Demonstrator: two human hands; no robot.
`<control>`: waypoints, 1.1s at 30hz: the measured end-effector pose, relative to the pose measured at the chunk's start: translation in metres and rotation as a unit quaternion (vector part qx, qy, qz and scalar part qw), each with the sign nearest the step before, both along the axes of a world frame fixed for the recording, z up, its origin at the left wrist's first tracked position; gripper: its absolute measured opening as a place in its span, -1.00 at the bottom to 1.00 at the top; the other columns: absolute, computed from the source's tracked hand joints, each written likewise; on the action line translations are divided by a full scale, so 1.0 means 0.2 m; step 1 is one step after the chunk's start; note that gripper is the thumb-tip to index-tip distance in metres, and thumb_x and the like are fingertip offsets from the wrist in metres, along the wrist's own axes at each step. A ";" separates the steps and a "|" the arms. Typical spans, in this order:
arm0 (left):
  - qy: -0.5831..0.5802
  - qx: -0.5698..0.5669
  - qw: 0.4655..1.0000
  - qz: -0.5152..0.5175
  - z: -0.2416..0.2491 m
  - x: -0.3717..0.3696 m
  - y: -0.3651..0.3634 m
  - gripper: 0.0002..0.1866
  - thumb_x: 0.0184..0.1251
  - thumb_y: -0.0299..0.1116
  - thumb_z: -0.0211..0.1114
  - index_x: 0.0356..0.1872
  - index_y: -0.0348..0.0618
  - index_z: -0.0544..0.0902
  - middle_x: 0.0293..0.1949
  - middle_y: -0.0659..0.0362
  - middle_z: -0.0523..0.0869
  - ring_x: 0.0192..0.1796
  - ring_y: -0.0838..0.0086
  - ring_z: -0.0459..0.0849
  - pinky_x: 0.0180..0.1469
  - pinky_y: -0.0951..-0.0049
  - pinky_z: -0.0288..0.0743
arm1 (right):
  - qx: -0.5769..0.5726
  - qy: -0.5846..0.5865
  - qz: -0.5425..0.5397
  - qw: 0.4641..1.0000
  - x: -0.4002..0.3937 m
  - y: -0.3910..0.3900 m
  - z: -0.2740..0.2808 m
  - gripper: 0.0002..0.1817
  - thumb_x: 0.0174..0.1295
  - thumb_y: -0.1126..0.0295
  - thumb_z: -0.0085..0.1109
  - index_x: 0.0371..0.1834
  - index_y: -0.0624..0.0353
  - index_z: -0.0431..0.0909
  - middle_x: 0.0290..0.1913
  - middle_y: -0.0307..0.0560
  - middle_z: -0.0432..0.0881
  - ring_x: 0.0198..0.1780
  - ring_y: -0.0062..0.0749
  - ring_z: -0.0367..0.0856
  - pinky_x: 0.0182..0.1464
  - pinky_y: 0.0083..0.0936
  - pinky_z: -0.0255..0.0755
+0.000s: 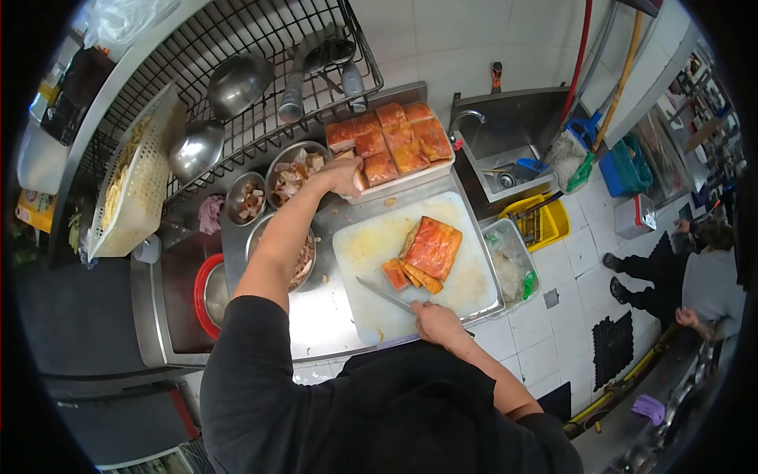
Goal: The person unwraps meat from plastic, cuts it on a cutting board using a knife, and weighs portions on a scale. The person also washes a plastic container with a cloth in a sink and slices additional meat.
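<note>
My left hand point(343, 175) reaches to the near left corner of a tray point(403, 183) of roast pork blocks point(410, 156) with browned, glossy skin. Its fingers close round a piece of roast pork there, partly hidden by the hand. My right hand point(438, 322) grips a knife point(385, 295), whose blade points left over the white cutting board point(365, 251). On the board rests a larger slab of roast pork point(434, 246). A few cut strips point(410, 273) lie against its near left side, a little beyond the blade.
Metal bowls of meat pieces point(298, 175) stand left of the board, below a wire rack point(260, 47). To the right are a sink point(513, 150), a plastic bin point(512, 257) and a yellow bucket point(557, 221). Another person point(695, 276) is at far right.
</note>
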State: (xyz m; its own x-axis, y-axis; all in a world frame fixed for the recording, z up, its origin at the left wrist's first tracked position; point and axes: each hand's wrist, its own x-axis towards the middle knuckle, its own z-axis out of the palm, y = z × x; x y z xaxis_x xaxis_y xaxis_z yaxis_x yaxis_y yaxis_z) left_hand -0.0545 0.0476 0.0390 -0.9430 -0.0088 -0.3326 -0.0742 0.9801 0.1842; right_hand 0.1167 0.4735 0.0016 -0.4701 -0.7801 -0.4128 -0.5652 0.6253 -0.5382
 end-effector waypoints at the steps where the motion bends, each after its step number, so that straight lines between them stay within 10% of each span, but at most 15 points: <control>1: 0.006 0.038 0.999 0.001 0.02 -0.01 -0.01 -0.06 -0.22 -0.03 0.74 0.27 -0.20 0.55 0.18 -0.14 0.71 0.29 0.03 0.66 0.31 0.17 0.53 | 0.000 -0.002 0.003 1.000 -0.01 0.00 0.00 -0.66 0.32 0.50 0.01 0.16 0.18 0.54 -0.02 0.28 0.73 0.02 0.19 0.76 0.06 0.02 0.64; 5: -0.038 0.149 0.988 0.010 0.10 -0.03 -0.11 -0.17 -0.20 -0.05 0.74 0.17 -0.23 0.66 0.11 -0.11 0.75 0.21 0.09 0.71 0.23 0.17 0.56 | -0.005 -0.008 0.001 1.000 0.00 0.01 -0.02 -0.65 0.32 0.50 0.02 0.16 0.19 0.55 -0.02 0.28 0.72 0.03 0.20 0.76 0.07 0.04 0.63; 10: 0.100 0.039 0.994 -0.036 -0.01 0.09 0.01 -0.82 0.31 -0.37 0.39 -0.16 -0.22 0.83 -0.08 -0.08 0.84 0.06 0.00 0.78 0.16 0.15 0.62 | -0.031 -0.014 -0.041 0.999 0.07 -0.01 0.06 -0.55 0.33 0.46 0.07 0.30 0.18 0.54 -0.03 0.31 0.67 0.04 0.26 0.71 0.09 0.06 0.61; 13: -0.006 -0.001 1.000 0.002 0.07 0.10 0.05 -0.70 0.38 -0.34 0.32 0.08 -0.13 0.79 0.10 -0.07 0.79 0.13 -0.04 0.74 0.20 0.12 0.59 | -0.065 0.032 -0.057 0.996 0.15 -0.03 0.05 -0.42 0.28 0.51 0.11 0.43 0.17 0.49 0.00 0.34 0.59 0.06 0.29 0.62 0.13 0.02 0.55; 17: 0.281 0.128 0.944 0.113 0.21 0.46 0.18 -0.66 0.46 -0.27 0.34 0.15 -0.22 0.75 0.15 -0.10 0.77 0.17 -0.07 0.73 0.25 0.08 0.58 | -0.109 0.051 0.006 0.993 0.16 -0.05 -0.12 -0.40 0.31 0.52 0.14 0.48 0.14 0.46 0.04 0.37 0.49 0.09 0.28 0.52 0.19 0.02 0.49; 23: 0.317 0.147 0.885 0.306 0.07 1.68 0.70 -0.71 0.45 -0.30 0.41 0.04 -0.26 0.78 0.08 -0.10 0.81 0.14 0.01 0.77 0.22 0.13 0.63 | -0.161 0.095 0.173 0.967 0.07 -0.08 -0.19 -0.42 0.30 0.56 0.18 0.44 0.31 0.47 0.01 0.44 0.46 0.12 0.32 0.46 0.24 -0.02 0.44; 28: 0.262 0.094 0.638 0.718 -0.34 2.97 1.79 -0.55 0.46 -0.12 0.39 0.13 -0.29 0.73 0.12 -0.12 0.80 0.07 -0.05 0.79 0.17 0.08 0.66 | -0.242 0.136 0.234 0.932 -0.06 -0.14 -0.48 -0.70 0.22 0.52 0.12 0.00 0.30 0.67 -0.01 0.37 0.65 0.14 0.24 0.56 0.20 0.08 0.42; 29: 0.200 0.049 0.585 0.785 -0.40 3.16 2.08 -0.53 0.45 -0.07 0.37 0.11 -0.29 0.75 0.11 -0.13 0.80 0.07 -0.07 0.79 0.17 0.05 0.65 | -0.063 0.196 0.287 0.936 0.02 -0.22 -0.12 -0.63 0.23 0.40 0.24 0.11 0.21 0.69 -0.03 0.32 0.69 0.20 0.26 0.55 0.26 0.06 0.45; 31: 0.133 0.025 0.458 0.879 -0.48 3.46 2.76 -0.51 0.45 -0.03 0.36 0.09 -0.28 0.76 0.09 -0.14 0.80 0.07 -0.10 0.78 0.17 0.01 0.64 | -0.240 0.376 0.322 0.835 -0.02 -0.19 -0.17 -0.48 0.26 0.22 0.38 0.30 0.08 0.64 0.11 0.35 0.59 0.23 0.32 0.53 0.27 0.08 0.48; 33: 0.036 0.101 0.350 0.931 -0.59 3.58 3.27 -0.52 0.42 0.02 0.34 -0.07 -0.28 0.83 -0.02 -0.16 0.83 0.03 -0.13 0.78 0.13 -0.02 0.63 | -0.158 0.305 0.308 0.887 0.03 -0.22 -0.15 -0.51 0.35 0.21 0.34 0.31 0.14 0.61 0.17 0.36 0.53 0.22 0.31 0.53 0.26 0.07 0.46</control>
State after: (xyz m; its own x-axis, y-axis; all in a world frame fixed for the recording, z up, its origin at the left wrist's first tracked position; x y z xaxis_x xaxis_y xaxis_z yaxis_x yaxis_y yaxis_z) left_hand 0.6614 0.7021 -0.0783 0.6286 -0.6125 -0.4793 -0.5372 -0.7876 0.3019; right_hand 0.1220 0.4299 -0.0283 0.0242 -0.9981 0.0574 -0.9937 -0.0303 -0.1077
